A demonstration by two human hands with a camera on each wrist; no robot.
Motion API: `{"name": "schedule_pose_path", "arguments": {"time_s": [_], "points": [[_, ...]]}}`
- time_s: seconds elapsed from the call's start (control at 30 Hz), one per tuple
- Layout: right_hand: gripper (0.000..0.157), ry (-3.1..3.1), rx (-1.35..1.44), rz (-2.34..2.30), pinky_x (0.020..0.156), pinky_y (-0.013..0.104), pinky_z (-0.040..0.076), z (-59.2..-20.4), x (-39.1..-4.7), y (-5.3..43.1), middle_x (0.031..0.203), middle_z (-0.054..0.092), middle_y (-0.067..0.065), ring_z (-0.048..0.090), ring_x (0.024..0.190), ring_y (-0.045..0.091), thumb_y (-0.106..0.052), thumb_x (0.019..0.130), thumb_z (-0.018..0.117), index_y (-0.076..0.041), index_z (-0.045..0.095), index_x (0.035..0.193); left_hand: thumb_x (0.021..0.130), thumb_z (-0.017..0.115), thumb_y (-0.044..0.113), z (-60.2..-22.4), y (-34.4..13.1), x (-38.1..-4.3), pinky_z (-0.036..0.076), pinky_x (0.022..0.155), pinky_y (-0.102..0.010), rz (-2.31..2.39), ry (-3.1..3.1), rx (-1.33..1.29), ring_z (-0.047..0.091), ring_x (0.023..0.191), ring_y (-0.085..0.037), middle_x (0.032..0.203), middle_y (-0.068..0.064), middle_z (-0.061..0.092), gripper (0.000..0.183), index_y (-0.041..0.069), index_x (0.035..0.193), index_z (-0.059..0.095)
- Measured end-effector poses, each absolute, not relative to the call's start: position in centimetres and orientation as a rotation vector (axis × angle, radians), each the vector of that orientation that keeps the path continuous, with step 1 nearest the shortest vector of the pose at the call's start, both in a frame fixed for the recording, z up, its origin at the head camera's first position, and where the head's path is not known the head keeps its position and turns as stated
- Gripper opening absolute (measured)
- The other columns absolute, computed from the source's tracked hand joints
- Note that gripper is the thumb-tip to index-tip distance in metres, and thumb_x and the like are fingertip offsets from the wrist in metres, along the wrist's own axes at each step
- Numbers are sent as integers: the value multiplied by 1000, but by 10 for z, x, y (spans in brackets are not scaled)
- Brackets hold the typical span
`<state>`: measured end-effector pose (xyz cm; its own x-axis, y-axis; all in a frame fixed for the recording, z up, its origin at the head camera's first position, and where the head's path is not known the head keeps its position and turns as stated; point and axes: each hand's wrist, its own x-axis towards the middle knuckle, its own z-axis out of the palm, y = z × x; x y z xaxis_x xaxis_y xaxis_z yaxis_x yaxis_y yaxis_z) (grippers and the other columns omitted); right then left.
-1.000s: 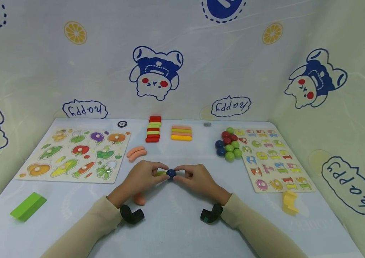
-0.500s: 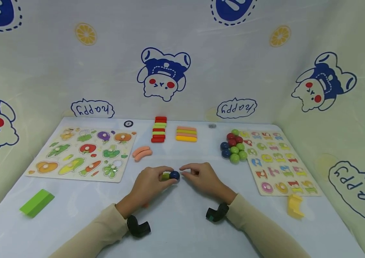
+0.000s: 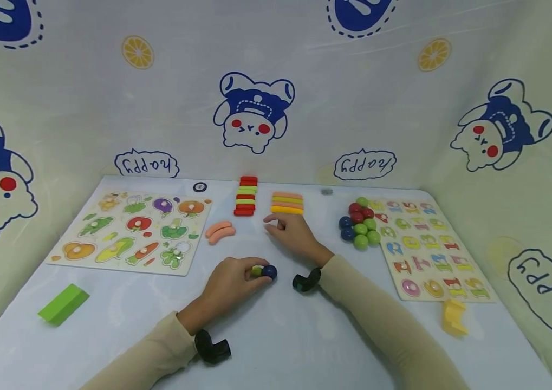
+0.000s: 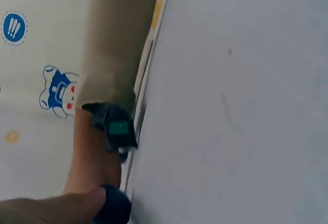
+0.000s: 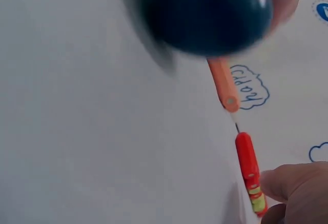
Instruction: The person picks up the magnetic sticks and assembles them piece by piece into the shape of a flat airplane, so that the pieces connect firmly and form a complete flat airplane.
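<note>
In the head view my left hand (image 3: 229, 284) pinches a dark blue ball (image 3: 270, 272) and a short yellow-green piece (image 3: 256, 270) that sits against the ball's left side. The same blue ball (image 4: 114, 206) shows beside a finger in the left wrist view, and looms large and blurred at the top of the right wrist view. My right hand (image 3: 292, 235) is farther back, with thumb and forefinger apart and nothing between them. Just beyond it lie pink, olive and yellow rods (image 3: 287, 200). Red and yellow-green rods (image 3: 245, 197) are to their left.
Two pink sausage-shaped pieces (image 3: 220, 232) lie beside the vegetable puzzle board (image 3: 73, 257). At right, green, red and blue balls (image 3: 361, 241) adjoin a number board (image 3: 485, 299). A green block (image 3: 63, 304) and a yellow block (image 3: 454, 318) stand nearer the front.
My right hand has let go of the blue ball and moved back toward the rods. My left hand still holds the ball and the yellow-green piece. The head view has shifted slightly.
</note>
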<state>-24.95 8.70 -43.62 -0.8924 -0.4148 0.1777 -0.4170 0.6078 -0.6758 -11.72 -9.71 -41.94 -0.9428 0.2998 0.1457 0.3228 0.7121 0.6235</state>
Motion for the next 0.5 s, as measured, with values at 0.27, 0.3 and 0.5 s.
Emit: {"name": "schedule_pose_path", "arguments": {"time_s": [0.27,0.3,0.5], "points": [[39,-2917,848,919,49,27,34,-433,-279,57,60,48,-1,46,56,15,-40,89,61,-30,59,127,81,71,40,-418,-104,-117,27,46,-21,-1050,-2845,-765,36,47,-2,49,14,37,30,31,109,69],[41,-2932,858,899,48,27,34,-432,-280,55,60,48,-1,46,56,16,-41,89,61,-30,57,129,81,71,40,-419,-105,-118,27,45,-21,-1056,-2837,-770,36,47,-2,50,14,37,30,31,109,69],[34,-2933,848,848,48,26,32,-433,-280,51,58,47,-1,45,55,16,-38,88,63,-29,63,120,81,71,41,-424,-112,-125,27,44,-22,-1103,-2800,-628,39,46,-4,49,13,40,31,29,109,69]]}}
